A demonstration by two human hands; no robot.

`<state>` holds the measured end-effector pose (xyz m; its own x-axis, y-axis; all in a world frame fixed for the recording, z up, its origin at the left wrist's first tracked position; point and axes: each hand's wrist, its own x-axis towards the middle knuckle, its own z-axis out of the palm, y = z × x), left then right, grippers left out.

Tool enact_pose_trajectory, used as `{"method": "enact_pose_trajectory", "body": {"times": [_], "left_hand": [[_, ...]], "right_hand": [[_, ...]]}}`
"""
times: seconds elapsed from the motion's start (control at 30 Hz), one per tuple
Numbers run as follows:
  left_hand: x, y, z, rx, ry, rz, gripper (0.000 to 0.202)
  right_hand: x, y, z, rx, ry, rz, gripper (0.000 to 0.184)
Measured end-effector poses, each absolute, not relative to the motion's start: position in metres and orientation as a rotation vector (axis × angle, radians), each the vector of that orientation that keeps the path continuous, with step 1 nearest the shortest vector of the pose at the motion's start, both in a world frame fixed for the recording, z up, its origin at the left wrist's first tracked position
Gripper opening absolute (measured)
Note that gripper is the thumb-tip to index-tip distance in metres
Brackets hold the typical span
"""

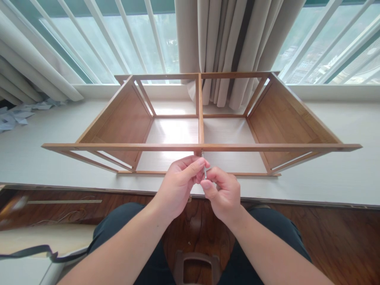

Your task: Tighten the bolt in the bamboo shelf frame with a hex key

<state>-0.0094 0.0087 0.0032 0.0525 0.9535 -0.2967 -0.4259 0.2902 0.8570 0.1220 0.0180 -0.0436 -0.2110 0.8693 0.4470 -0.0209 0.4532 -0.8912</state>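
A wooden shelf frame lies on its side on a white platform in front of me, with a middle divider. My left hand and my right hand meet just below the frame's front rail, at its middle. Both pinch a thin metal tool, perhaps a hex key, whose tip points up at the rail by the divider joint. The fingers of both hands are closed around it.
Beige curtains hang behind the frame, before a barred window. Crumpled white wrapping lies far left on the platform. Dark wood floor and my knees are below; a small wooden stool piece sits between them.
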Motion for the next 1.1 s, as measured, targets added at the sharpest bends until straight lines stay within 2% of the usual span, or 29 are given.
{"method": "enact_pose_trajectory", "body": {"times": [1.1], "left_hand": [[-0.005, 0.009, 0.005, 0.662, 1.004, 1.182, 0.032]], "right_hand": [[0.123, 0.016, -0.054, -0.685, -1.625, 0.999, 0.044]]}}
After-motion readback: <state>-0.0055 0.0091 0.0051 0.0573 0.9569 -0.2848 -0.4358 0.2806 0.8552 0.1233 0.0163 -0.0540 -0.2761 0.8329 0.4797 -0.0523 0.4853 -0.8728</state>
